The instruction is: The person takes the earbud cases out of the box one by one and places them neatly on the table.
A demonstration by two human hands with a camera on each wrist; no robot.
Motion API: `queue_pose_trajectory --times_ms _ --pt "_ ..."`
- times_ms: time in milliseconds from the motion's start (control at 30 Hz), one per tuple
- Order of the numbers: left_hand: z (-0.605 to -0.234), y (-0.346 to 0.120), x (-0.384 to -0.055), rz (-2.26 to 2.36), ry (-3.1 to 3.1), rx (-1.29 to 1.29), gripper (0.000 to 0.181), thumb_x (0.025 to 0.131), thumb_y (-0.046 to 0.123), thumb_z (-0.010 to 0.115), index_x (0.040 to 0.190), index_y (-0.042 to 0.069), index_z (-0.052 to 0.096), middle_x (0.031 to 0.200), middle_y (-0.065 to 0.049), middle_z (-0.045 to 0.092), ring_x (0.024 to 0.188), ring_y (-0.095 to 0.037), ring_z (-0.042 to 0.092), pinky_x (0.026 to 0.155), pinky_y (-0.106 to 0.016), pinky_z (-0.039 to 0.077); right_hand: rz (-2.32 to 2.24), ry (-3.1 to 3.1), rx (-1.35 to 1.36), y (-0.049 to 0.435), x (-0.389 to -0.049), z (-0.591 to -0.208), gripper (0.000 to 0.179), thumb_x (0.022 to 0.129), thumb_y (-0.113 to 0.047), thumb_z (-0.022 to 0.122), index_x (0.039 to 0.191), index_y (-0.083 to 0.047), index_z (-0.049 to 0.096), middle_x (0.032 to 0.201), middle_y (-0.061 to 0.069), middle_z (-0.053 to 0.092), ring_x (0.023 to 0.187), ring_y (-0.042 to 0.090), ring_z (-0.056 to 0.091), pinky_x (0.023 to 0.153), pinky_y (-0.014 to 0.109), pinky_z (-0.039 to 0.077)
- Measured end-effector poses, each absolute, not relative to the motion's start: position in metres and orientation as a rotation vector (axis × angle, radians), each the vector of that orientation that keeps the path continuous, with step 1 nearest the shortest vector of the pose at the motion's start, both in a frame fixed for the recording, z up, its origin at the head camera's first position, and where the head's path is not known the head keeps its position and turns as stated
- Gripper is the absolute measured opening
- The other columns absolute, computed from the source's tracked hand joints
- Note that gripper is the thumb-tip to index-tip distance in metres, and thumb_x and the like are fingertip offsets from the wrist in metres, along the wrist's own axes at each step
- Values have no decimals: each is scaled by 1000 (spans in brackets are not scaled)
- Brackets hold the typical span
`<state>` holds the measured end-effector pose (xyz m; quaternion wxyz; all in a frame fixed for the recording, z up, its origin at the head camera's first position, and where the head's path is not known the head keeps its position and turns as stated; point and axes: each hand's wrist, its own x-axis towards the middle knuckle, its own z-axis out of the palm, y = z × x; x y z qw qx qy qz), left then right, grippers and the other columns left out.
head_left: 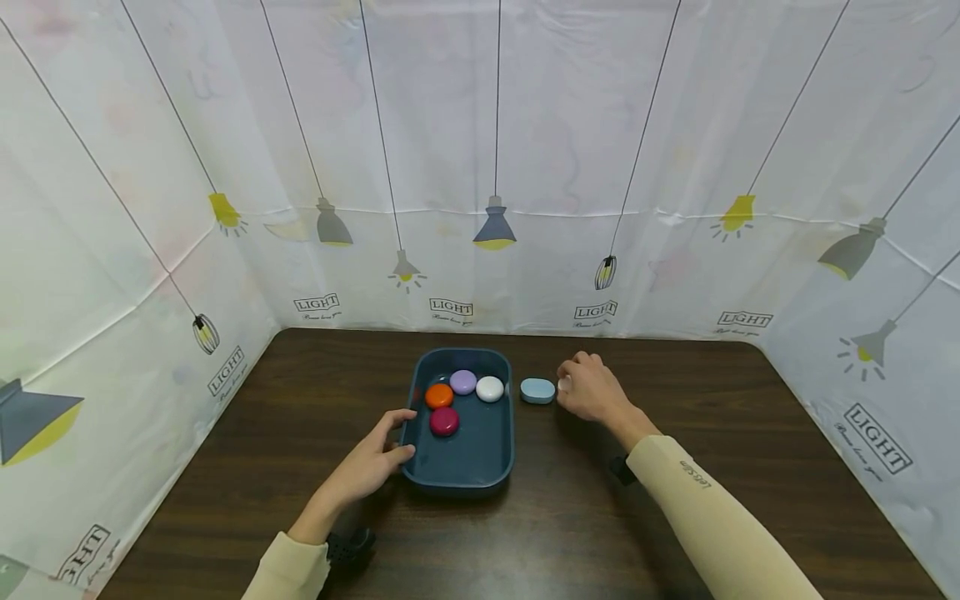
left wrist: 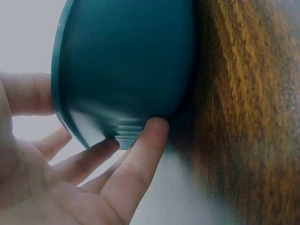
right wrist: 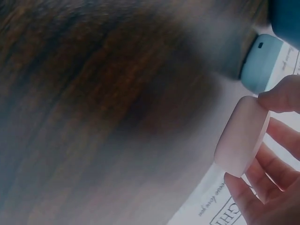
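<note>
My left hand (head_left: pixel 363 468) grips the left side of a dark blue tray (head_left: pixel 480 467). In the left wrist view, the thumb crosses the tray's rim while several fingertips touch its outer wall. Inside the tray lie a lilac piece (head_left: pixel 462 382), a white one (head_left: pixel 490 388), an orange one (head_left: pixel 438 396) and a dark red one (head_left: pixel 444 421), all rounded. Right of the tray, my right hand (head_left: pixel 592 390) pinches a pale pink rounded oblong object (right wrist: pixel 241 136) between thumb and fingers. Beside that hand is a light blue rounded case (head_left: pixel 537 391) with a small dark slot.
Everything stands on a dark brown wooden table (head_left: pixel 300 400). A white sheet (head_left: pixel 555 167) printed with hanging lamps rises along the table's back and sides.
</note>
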<state>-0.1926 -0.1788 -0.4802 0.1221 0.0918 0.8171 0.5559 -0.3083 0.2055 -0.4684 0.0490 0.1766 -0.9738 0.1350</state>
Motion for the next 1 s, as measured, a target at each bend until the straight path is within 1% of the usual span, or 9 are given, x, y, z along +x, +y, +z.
queue_pose_trajectory --times_ms 200,433,700,867,1000 --pt "-478 -178 -192 1625 2375 291 49 104 10 53 151 11 37 157 -23 31 116 -34 60 93 -46 56 449 -3016 510 210 -310 -478 28 91 -21 68 113 -5 69 117 17 57 106 37 49 88 53 47" --pt "-478 -179 -191 1640 2355 309 49 105 9 53 151 10 36 156 -25 32 116 -36 61 92 -47 56 488 -3044 519 212 -313 -480 25 93 -20 65 113 -5 70 113 15 58 109 36 50 89 55 48" --pt "-477 -180 -191 1645 2353 313 50 105 9 53 151 10 36 155 -24 32 117 -37 61 92 -49 56 446 -3056 536 211 -313 -474 28 94 -20 62 116 -5 69 116 16 60 110 37 51 91 56 47" --pt "-477 -180 -191 1649 2353 319 50 105 9 53 151 10 35 155 -25 32 116 -37 61 92 -49 56 439 -3010 542 208 -310 -467 30 92 -16 60 118 -2 69 115 16 61 107 36 52 92 56 46" --pt "-478 -180 -191 1641 2365 315 50 105 9 52 152 9 35 155 -25 32 117 -37 61 91 -49 56 441 -2966 557 203 -307 -460 33 90 -17 63 119 -2 69 116 16 62 107 36 53 91 55 47"
